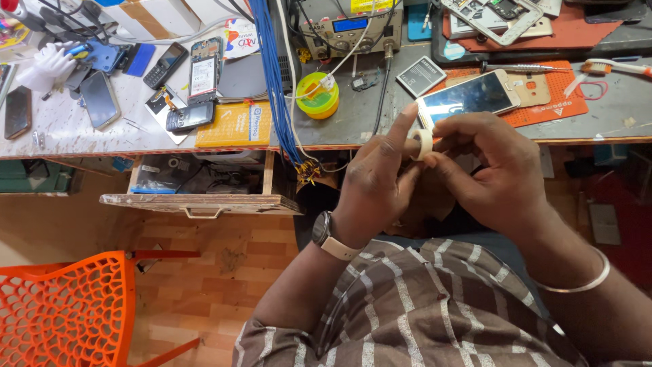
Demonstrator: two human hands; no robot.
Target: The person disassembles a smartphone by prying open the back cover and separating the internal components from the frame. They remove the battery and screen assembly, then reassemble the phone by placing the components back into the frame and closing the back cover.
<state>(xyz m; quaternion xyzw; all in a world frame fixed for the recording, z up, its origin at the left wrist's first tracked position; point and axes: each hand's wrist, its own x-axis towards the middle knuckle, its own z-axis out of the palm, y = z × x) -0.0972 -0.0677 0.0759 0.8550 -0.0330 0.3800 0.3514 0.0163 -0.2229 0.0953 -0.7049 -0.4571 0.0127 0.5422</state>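
Left hand (377, 180), right hand (485, 170), small white tape roll (422, 143)

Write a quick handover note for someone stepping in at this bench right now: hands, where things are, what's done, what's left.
Left hand: grips the small roll of white tape, forefinger raised.
Right hand: fingertips pinch at the roll's edge.
Gold smartphone lies screen up on the orange mat; loose battery beside it.
Done: roll is in hand.
Left: no strip of tape shows pulled free yet; none on the phone.
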